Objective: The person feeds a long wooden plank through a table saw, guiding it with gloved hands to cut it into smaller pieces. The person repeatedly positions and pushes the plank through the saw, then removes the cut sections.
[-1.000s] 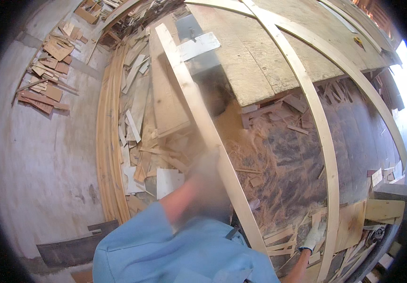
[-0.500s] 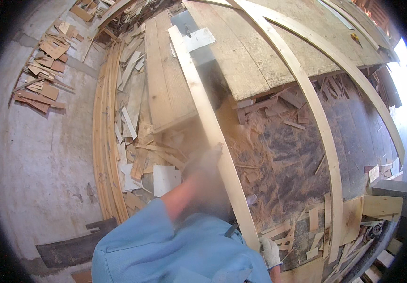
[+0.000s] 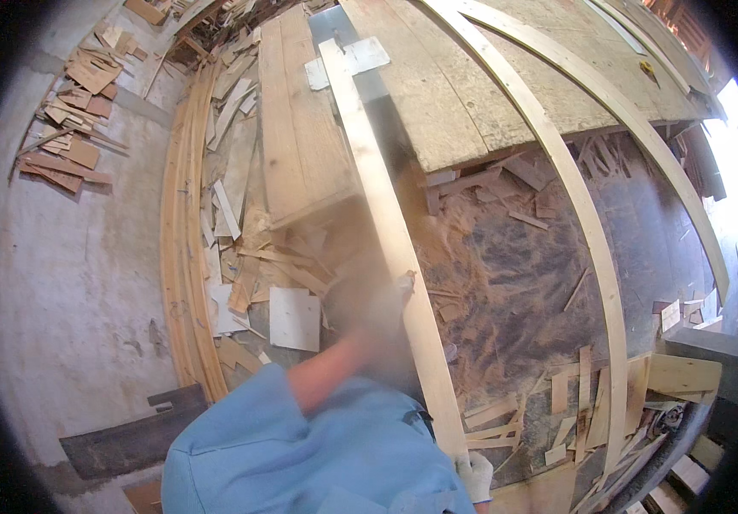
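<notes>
A long pale wooden board (image 3: pixel 383 206) runs from beside my body up across the bench. Its far tip crosses a light metal plate (image 3: pixel 367 55) beside a dark gap in the bench top. My left hand (image 3: pixel 384 310), gloved and blurred, grips the board's left edge about midway along, next to a dark knot. At the near end, my right hand (image 3: pixel 477 476) in a white glove is closed around the board, low in the picture. Its fingertips are partly hidden by the wood.
Two more long strips (image 3: pixel 590 224) (image 3: pixel 686 184) lie over the bench top (image 3: pixel 455 111) at the right and reach down past its edge. Sawdust and offcuts (image 3: pixel 506 343) cover the floor. Long timbers (image 3: pixel 182 248) lie along the left, beside scrap pieces.
The board has shifted slightly right against the bench, and its far tip now overlaps the metal plate more. Both hands stay on it. The whole view has shifted a little.
</notes>
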Demonstrator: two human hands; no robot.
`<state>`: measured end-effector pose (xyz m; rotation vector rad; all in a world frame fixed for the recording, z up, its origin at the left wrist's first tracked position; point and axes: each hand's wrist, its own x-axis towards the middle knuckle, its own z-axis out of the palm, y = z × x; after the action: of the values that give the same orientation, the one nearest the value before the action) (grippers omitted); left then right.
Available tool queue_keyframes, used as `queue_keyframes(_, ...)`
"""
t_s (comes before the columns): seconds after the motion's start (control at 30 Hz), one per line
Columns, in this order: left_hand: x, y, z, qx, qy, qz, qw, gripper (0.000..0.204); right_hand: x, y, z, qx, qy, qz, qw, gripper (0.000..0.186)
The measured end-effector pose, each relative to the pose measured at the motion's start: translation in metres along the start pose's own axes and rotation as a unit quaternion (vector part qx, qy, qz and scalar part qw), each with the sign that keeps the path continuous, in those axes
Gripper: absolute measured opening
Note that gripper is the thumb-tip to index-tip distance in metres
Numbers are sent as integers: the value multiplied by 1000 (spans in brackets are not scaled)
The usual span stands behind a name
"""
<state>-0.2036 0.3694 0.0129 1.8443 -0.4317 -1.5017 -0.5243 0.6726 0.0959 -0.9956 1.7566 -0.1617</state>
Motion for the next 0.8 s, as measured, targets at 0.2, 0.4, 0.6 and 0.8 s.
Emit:
queue_keyframes(0.2, -24, 11, 13, -48, -18, 80, 995, 46, -5, -17, -3, 14, 5, 19, 1000, 34)
queue_keyframes(0.4, -13, 9, 14, 3, -5, 67, 998, 44, -1, -16, -6, -5, 28, 17, 999, 33)
queue_keyframes(0.6, 18, 3, 2, 89, 34, 32, 995, 45, 7, 1, 2, 9, 2, 9, 1000, 30)
queue_keyframes(0.8, -28, 66, 14, 19, 17, -27, 999, 54, 10, -16, 4, 47, -13, 52, 997, 26)
